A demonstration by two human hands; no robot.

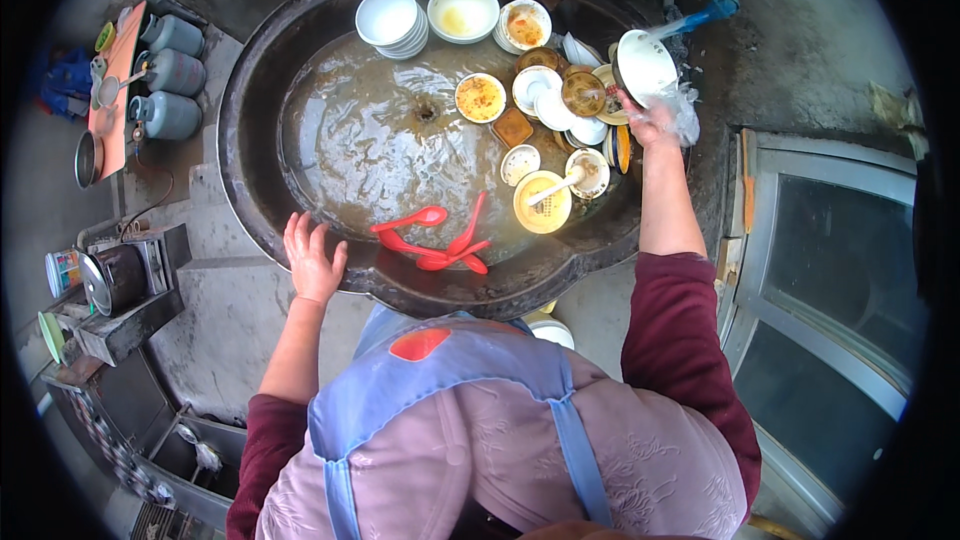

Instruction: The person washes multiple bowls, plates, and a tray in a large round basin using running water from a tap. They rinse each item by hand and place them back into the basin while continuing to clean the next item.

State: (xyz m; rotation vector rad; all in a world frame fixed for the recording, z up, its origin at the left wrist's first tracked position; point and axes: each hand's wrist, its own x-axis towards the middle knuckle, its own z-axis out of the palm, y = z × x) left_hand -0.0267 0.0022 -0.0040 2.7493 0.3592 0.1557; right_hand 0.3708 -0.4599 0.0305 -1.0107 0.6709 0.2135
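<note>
My right hand grips a white bowl by its lower edge, tilted under water from a blue hose; water splashes over the hand. My left hand lies with fingers apart at the near left rim of a large dark basin, holding nothing. Red plastic spoons lie inside the basin's near side. White bowls stand at the far side, one stack at the left. A yellow bowl with a white ladle sits nearer me, and a bowl with orange residue stands near the drain.
Dirty small plates and brown dishes crowd the basin's right part. Gas cylinders stand by an orange-topped table at the left. A lidded metal pot is at the lower left. A framed glass door or window is at the right.
</note>
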